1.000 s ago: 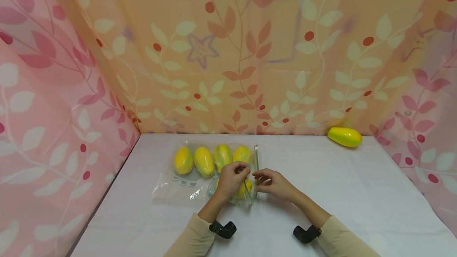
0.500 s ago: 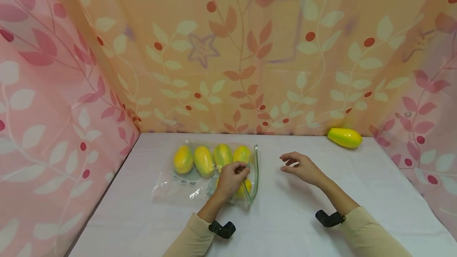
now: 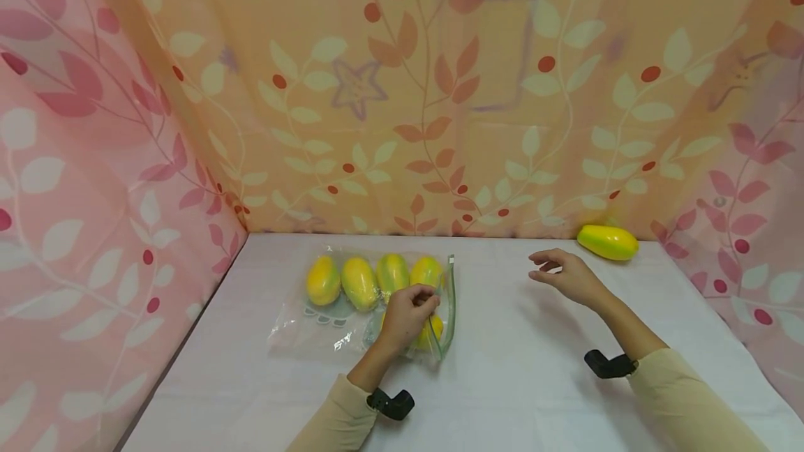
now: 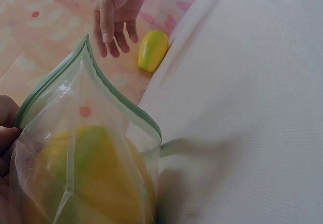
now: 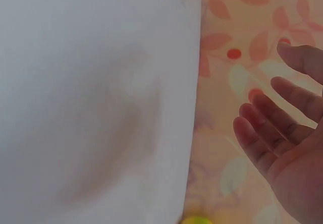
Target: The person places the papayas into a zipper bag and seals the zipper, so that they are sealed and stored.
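A clear zip bag [image 3: 289, 333] lies on the table, with several yellow-green papayas [image 3: 360, 284] inside. My left hand [image 3: 405, 316] pinches the green zip edge near the bag's front right corner. In the left wrist view the bag's mouth gapes between its two green strips [image 4: 123, 100], with a papaya [image 4: 96, 168] behind the film. To the right, my right hand [image 3: 568, 277] hovers over the table holding nothing, fingers loosely bent and apart. A single papaya [image 3: 608, 243] lies beyond it at the back right; only its tip [image 5: 197, 220] shows in the right wrist view.
A white cloth covers the table [image 3: 490, 396]. Its back edge meets a hanging orange leaf-patterned curtain [image 3: 427, 89], and pink patterned curtains stand at the left [image 3: 94, 229] and right [image 3: 747, 215]. Black wrist cameras [image 3: 391, 404] sit on both wrists.
My right hand has left the bag's zip edge and moved right and back toward the lone papaya. The left hand stays on the bag, which keeps its place.
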`<state>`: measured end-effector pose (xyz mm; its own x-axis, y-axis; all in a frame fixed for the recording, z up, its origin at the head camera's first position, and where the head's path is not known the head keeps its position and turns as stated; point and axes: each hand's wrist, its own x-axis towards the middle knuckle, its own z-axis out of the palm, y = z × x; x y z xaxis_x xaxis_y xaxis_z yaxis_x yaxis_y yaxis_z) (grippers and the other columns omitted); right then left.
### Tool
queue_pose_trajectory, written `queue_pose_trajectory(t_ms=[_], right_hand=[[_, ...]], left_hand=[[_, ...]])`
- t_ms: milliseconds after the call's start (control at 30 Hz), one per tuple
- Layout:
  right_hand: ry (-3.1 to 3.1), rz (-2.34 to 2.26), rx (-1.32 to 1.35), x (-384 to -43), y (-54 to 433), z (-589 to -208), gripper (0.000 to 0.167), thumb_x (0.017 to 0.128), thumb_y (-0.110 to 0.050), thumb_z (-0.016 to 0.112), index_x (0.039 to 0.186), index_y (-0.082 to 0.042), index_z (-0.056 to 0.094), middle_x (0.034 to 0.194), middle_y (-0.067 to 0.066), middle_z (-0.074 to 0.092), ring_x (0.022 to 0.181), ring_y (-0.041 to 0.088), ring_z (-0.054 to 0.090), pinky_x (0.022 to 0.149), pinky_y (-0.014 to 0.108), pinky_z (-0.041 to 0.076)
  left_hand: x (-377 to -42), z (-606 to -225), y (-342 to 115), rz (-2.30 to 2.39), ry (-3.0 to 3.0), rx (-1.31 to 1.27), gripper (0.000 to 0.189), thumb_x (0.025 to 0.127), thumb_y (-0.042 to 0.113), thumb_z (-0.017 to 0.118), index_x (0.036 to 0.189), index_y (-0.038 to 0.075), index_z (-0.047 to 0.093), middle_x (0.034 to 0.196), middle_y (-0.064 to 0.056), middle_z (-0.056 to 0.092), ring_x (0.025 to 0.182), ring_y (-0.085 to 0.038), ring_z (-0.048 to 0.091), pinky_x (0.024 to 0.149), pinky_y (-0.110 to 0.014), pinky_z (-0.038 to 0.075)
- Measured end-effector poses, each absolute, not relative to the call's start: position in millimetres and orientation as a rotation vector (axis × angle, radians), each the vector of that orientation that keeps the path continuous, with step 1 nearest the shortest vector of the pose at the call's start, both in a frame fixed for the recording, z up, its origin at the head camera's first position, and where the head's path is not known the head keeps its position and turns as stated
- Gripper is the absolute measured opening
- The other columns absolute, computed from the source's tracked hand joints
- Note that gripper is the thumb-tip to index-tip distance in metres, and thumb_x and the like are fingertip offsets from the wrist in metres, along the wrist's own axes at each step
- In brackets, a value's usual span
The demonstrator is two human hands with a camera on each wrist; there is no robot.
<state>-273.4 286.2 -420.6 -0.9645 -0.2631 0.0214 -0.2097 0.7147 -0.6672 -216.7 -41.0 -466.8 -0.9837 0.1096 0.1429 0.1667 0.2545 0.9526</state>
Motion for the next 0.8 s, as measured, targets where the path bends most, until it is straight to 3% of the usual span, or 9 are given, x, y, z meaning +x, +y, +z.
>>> queue_pose_trajectory(t_ms=[300,567,800], right_hand=[[2.886,-1.008,-0.344,-284,314,-408,0.055,0.094,-0.035,0.063,0.132,0.003,0.054,0.125,0.026,0.059,0.108,0.037,0.055,0.083,0.043,0.056],[3.050,-0.680,-0.379,-299,336,-399,0.054,0.093,-0.030,0.064,0.127,0.011,0.055,0.118,0.031,0.057,0.103,0.044,0.055,0.089,0.056,0.050],[3.037,-0.674,-0.288,-317,361,-396,0.054,0.094,-0.034,0.062,0.126,0.011,0.055,0.122,0.036,0.054,0.105,0.048,0.056,0.085,0.055,0.053]], left_hand=[[-215,-465,-41,-1.869,-2.443,-0.249,0.021,0.090,0.016,0.067,0.099,-0.003,0.071,0.085,-0.012,0.069,0.070,-0.011,0.057,0.061,-0.015,0.049],[-215,-463,-41,-1.880,-2.440,-0.248,0.020,0.091,0.015,0.066,0.100,-0.002,0.071,0.088,-0.012,0.069,0.072,-0.011,0.057,0.063,-0.015,0.049],[-216,-465,-41,-1.870,-2.441,-0.238,0.020,0.091,0.016,0.067,0.100,-0.002,0.071,0.087,-0.012,0.070,0.072,-0.010,0.057,0.063,-0.015,0.049]])
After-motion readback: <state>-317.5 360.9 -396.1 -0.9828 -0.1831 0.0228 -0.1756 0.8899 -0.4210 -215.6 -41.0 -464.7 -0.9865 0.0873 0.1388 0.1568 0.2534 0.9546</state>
